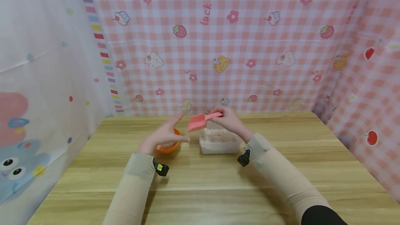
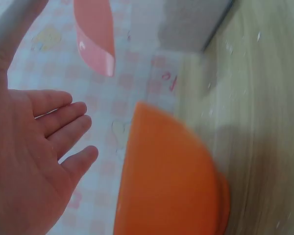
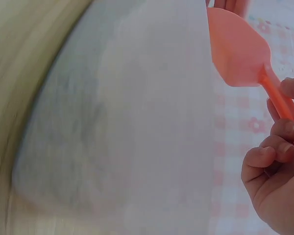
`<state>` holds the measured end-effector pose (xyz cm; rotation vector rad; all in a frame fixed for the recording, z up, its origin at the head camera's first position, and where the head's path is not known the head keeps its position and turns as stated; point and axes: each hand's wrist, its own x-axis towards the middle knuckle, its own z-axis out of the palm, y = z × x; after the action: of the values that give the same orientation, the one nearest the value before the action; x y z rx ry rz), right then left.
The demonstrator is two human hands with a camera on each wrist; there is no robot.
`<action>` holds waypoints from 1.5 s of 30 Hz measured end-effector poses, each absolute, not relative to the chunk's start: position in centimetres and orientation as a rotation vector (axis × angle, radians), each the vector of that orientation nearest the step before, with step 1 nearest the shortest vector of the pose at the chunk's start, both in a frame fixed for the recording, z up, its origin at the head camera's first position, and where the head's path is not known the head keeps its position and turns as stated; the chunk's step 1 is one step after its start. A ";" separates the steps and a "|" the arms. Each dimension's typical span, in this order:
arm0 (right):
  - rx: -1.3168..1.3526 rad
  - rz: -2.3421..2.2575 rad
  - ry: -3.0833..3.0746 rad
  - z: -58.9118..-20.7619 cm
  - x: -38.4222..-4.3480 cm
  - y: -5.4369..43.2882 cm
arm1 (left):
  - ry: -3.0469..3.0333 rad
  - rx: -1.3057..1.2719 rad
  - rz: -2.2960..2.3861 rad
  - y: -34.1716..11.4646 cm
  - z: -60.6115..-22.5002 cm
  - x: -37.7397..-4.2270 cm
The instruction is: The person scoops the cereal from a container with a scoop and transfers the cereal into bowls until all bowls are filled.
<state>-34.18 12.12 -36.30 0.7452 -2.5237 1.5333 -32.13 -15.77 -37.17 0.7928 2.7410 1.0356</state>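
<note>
A pink scoop (image 1: 197, 122) is held by its handle in my right hand (image 1: 229, 119), with thumb and fingers curled round it in the right wrist view. Its blade points left, above the gap between a white tub (image 1: 219, 148) and an orange bowl (image 1: 168, 150). Light brown grainy stuff (image 1: 218, 135) lies in the tub, and some similar stuff (image 1: 165, 146) in the bowl. My left hand (image 1: 164, 134) hovers over the bowl, fingers straight and thumb spread apart, holding nothing. In the left wrist view its palm (image 2: 29, 166) is beside the orange bowl (image 2: 169, 176).
Bowl and tub stand side by side on a wooden table (image 1: 200, 190). Small pale crumbs are scattered on the wood near the bowl in the left wrist view. A pink checked cloth (image 1: 203, 55) hangs behind the table, with a white patterned sheet (image 1: 56, 61) at left.
</note>
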 end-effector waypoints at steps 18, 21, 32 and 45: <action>0.608 1.457 -2.581 -36.3 -33.7 17.9 | 2.719 0.893 0.902 -9.7 -38.6 -32.7; 0.596 1.448 -2.594 -36.4 -33.7 18.5 | 2.731 0.883 0.843 -8.9 -39.1 -32.7; 0.531 1.457 -2.591 -38.0 -33.7 20.2 | 2.750 0.829 0.878 -7.3 -40.5 -32.8; 0.585 1.376 -2.655 -36.7 -34.0 22.0 | 2.720 0.789 0.963 -7.2 -40.7 -32.6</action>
<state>-33.96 22.04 -36.66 0.5852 -2.6553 1.3761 -32.64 -7.24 -40.67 0.7887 2.7201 0.9634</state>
